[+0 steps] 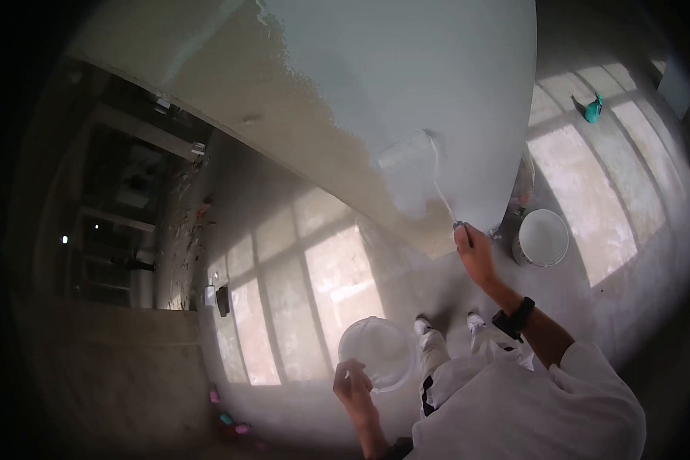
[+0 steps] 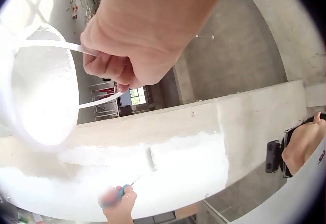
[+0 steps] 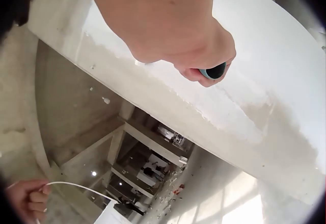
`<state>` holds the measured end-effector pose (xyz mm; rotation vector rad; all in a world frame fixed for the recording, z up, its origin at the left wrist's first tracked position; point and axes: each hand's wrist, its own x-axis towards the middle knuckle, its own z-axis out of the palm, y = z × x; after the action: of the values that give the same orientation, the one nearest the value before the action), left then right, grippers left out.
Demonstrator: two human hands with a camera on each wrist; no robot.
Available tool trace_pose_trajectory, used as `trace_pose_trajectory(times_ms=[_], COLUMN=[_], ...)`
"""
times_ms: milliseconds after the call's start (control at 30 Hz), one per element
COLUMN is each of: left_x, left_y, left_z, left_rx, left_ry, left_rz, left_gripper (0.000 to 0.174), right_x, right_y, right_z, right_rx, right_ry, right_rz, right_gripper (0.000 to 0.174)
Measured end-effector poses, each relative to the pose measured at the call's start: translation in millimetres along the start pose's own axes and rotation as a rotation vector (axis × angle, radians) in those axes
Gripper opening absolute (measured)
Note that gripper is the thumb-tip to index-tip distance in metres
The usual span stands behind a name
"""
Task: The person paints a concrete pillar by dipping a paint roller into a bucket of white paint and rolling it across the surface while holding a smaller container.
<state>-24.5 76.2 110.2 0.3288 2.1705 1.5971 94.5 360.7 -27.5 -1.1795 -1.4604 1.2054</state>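
My right hand (image 1: 475, 257) grips the teal handle (image 3: 215, 72) of a paint roller, its thin rod reaching up to the roller head (image 1: 406, 148). That head lies against a wall, at the lower part of the white painted area (image 1: 414, 69); a ragged paint edge borders the bare beige strip (image 1: 222, 100). Low at my left side, my left hand (image 1: 353, 383) holds a white bucket (image 1: 379, 349) by its thin handle (image 2: 51, 44), fingers curled round it. The bucket hangs tilted in the left wrist view, its inside coated white.
Another white bucket (image 1: 543, 238) stands on the floor by the wall's right end. Farther right is a green spray bottle (image 1: 593, 109). Small pink items (image 1: 242, 428) lie at lower left, and debris (image 1: 180, 230) is scattered along the floor. People (image 3: 153, 172) appear in the background.
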Motion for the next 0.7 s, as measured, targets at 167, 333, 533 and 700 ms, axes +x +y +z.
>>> trace_pose_trajectory(times_ms=[167, 333, 533, 700], left_x=[2, 0, -8, -18], left_y=[-1, -5, 2, 2], left_z=[-12, -21, -19, -20], left_rx=[-0.006, -0.022, 0.037, 0.022], left_ry=[-0.058, -0.063, -0.075, -0.061], left_rz=[-0.031, 0.058, 0.112, 0.135], left_gripper=[0.021, 0.016, 0.022, 0.022], right_x=[24, 20, 10, -14], right_y=[-69, -44, 59, 90], right_z=[-11, -17, -19, -45], right_rx=[0.096, 0.167, -0.075, 0.043], right_ry=[-0.058, -0.132, -0.062, -0.055], right_rz=[-0.090, 0.034, -0.005, 0.094], right_gripper=[0.032, 0.034, 0.039, 0.042])
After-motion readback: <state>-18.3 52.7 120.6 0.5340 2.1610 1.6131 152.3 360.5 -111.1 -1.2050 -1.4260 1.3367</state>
